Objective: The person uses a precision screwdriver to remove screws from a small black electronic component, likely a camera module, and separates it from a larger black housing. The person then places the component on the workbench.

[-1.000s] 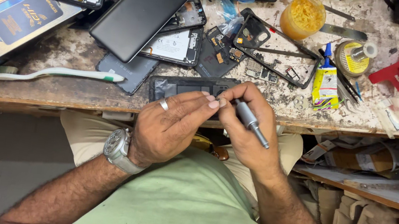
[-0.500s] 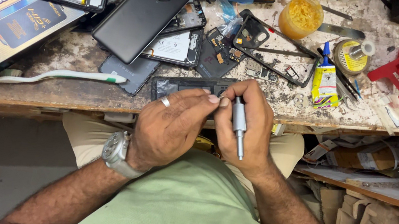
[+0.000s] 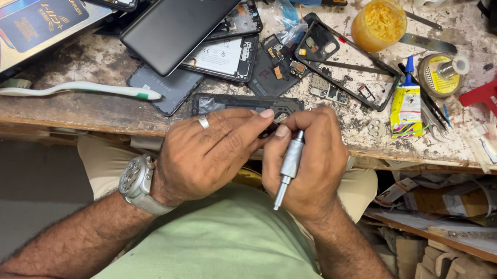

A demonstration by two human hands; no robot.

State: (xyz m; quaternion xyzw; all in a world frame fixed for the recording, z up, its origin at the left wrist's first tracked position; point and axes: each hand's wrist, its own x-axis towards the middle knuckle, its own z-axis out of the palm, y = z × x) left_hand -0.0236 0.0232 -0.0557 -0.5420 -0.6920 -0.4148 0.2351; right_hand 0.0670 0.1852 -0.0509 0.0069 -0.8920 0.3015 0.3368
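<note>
My right hand [image 3: 310, 161] has swung the metal screwdriver [image 3: 288, 168] upright, fist closed round it. Left hand [image 3: 211, 154] pinches a small dark part [image 3: 269, 129] at the bench edge [image 3: 70, 114]; looks like driving a screw.

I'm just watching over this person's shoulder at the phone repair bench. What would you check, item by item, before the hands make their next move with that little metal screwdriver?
1. Right hand grips the silver screwdriver: ok, fingers wrapped around the barrel.
2. Left hand steadies a small dark part at its fingertips: ok, pinched, but mostly hidden.
3. Screwdriver tip seated on the part: cannot tell, the hands cover it.
4. Work held over the bench: not ok, the hands sit at the front edge, partly over the lap.
5. Black phone frame lies just beyond the hands: ok, within easy reach.
6. White toothbrush clear of the hands: ok, off to the left.
</note>
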